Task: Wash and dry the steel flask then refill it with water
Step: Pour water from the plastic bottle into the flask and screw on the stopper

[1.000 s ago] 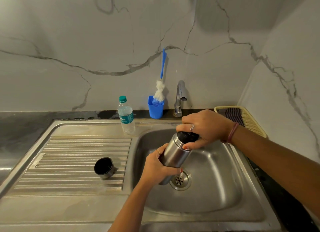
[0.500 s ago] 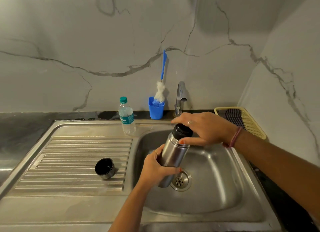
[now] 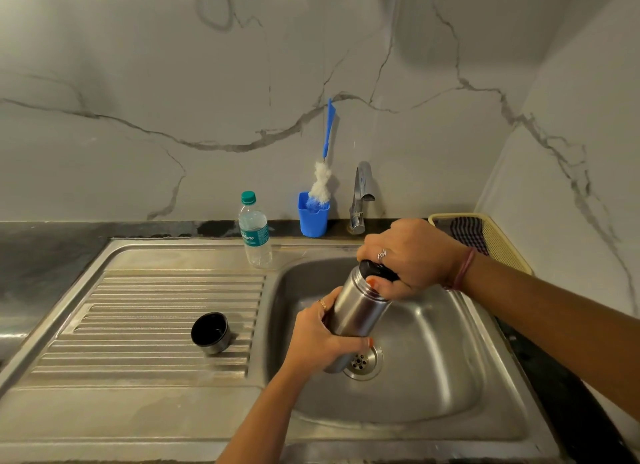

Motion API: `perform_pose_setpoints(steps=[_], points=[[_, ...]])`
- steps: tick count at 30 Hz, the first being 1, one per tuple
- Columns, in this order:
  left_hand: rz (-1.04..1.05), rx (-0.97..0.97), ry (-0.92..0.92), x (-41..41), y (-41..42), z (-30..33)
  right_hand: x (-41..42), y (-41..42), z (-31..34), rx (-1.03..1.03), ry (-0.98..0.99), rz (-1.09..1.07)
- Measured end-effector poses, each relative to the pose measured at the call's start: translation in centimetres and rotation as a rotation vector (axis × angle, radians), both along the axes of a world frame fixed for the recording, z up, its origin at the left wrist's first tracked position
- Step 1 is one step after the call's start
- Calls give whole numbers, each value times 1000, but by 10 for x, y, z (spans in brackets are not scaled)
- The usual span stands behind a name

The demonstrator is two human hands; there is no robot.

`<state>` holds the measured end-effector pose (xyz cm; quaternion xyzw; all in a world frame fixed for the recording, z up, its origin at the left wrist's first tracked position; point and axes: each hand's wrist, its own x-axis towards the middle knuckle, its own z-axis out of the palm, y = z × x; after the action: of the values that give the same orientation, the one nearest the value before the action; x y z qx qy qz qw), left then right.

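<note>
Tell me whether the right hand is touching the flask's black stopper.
Touching. The head view shows the right hand curled over the black stopper atop the steel flask, thumb pressed beneath it.

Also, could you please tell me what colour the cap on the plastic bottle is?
Teal green; the bottle cap shows clearly in the head view.

A silver flask [image 3: 356, 311] with black stopper [image 3: 375, 271] is seen; blue holder [image 3: 313, 219], green-capped bottle [image 3: 255, 231], checked cloth [image 3: 467, 233].

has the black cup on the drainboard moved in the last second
No. The black cup sits on the same drainboard ridges, left of the basin.
</note>
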<state>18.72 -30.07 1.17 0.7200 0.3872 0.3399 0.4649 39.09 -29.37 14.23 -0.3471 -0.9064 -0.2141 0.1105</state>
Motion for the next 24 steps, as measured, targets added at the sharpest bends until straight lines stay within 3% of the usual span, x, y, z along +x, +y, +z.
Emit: perform_pose_setpoints(steps=[9,15,24], points=[[148,19,62,5,-8,-4,-17,-10,-12,15,65,-364],[164,-18,77,6,-13,-8,-28,-16,-9,-9,7,-482],[142,-26,32,3,-9,-6,-26,-13,-6,-116,127,-509]])
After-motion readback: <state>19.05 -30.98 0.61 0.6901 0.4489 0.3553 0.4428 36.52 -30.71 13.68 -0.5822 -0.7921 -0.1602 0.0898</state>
